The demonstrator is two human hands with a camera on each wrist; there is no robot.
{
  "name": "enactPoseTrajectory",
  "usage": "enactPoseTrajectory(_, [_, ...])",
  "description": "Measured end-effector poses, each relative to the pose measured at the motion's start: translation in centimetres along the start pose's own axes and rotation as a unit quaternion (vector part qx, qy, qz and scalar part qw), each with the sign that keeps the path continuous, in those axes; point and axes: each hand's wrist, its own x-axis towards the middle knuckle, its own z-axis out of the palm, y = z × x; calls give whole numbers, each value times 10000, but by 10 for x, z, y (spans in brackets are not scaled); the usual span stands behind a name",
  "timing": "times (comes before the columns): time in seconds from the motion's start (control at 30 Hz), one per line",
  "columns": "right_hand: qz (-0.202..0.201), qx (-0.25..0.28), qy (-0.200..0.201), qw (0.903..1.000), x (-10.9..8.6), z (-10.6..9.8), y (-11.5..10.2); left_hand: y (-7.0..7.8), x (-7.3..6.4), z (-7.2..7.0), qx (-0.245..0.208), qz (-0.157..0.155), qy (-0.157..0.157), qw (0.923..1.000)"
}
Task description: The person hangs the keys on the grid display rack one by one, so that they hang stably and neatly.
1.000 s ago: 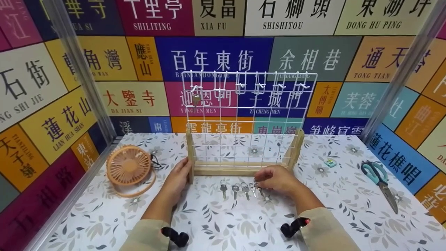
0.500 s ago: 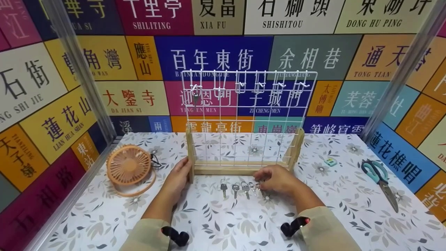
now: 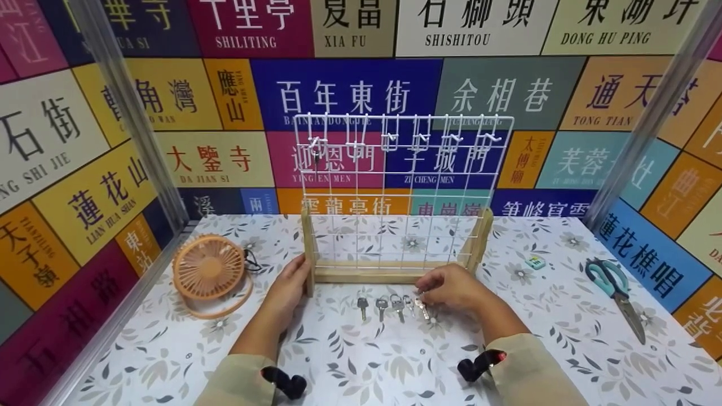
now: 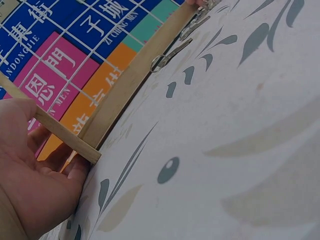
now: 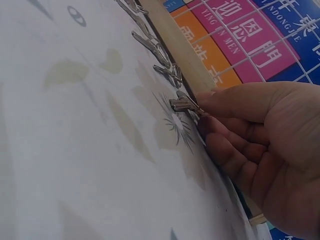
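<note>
A white wire grid rack (image 3: pixel 383 195) stands upright in a wooden frame, with several hooks along its top. One key (image 3: pixel 316 158) hangs from the leftmost hook. My left hand (image 3: pixel 287 288) grips the rack's left wooden post (image 4: pixel 67 135), the fingers reaching behind it. In front of the wooden base, several silver keys (image 3: pixel 381 307) lie in a row on the table. At the row's right end, my right hand (image 3: pixel 452 288) pinches the ring of a key (image 5: pixel 184 104) between thumb and forefinger. The key's blade points toward the table.
An orange fan (image 3: pixel 211 269) stands left of the rack. To the right lie teal-handled scissors (image 3: pixel 616 296) and a small green-and-white item (image 3: pixel 535 262). Behind the flower-patterned table (image 3: pixel 361 366) rises a wall of coloured signs, with clear panels along the sides.
My right hand has shifted slightly to the right, and the key it pinches has turned and shows more plainly. The hanging key has swung a little. My left hand stays on the post.
</note>
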Motion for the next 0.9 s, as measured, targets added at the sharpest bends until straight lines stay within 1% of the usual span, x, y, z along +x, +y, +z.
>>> enactPoseTrajectory(0.13, [83, 60, -34, 9999, -1, -4, 0, -1, 1, 0, 48, 22, 53, 10000])
enactPoseTrajectory(0.27, [145, -61, -35, 9999, -1, -8, 0, -1, 0, 0, 156, 0, 78, 9998])
enactPoseTrajectory(0.53, [211, -212, 83, 9995, -1, -12, -3, -1, -1, -1, 285, 77, 81, 9995])
enactPoseTrajectory(0.67, [288, -287, 178, 9990, -3, -14, -10, -1, 0, -1, 280, 41, 122, 9995])
enactPoseTrajectory(0.77, [304, -144, 211, 9992, -5, -15, -17, -1, 1, 0, 236, -19, 145, 9996])
enactPoseTrajectory(0.9, [251, 222, 224, 9992, -7, -15, -28, -1, 1, 0, 171, -62, 131, 9997])
